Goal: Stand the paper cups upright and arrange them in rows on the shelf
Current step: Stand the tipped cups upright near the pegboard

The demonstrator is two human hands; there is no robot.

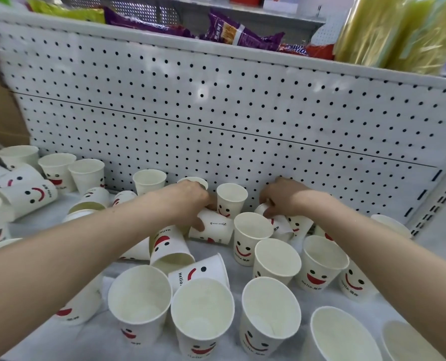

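A white metal shelf floor (91, 342) is strewn with white paper cups printed with red smiles and black dot eyes; at twelve o'clock a white perforated metal back panel (216, 113) rises behind it. The left hand (190, 204) reaches in from seven o'clock and grasps a tipped white paper cup (216, 230), thumb on its wall and fingers curled over its far side; this cup leans with its wide mouth toward the shelf floor, near the foot of the back panel. The right hand (282, 198) comes in from four o'clock and closes its fingers round a second tipped paper cup (280, 226), which lies on its side at three o'clock of the first. Between the two hands an upright smiling cup (231, 198) stands close to the back panel; just at five o'clock of it stands another upright cup (252, 230), touching the cup in the left hand. At six o'clock a front row of three upright cups (202, 308) stands side by side; behind it two toppled cups (171, 247) lie on their sides. At ten o'clock a back row of upright cups (56, 168) lines the panel; at nine o'clock a sideways cup (31, 195) lies flat. Above, purple foil snack packets (242, 32) and yellow-green cellophane packs (399, 29) sit on the upper shelf; a brown cardboard box (0, 113) stands at the left edge.
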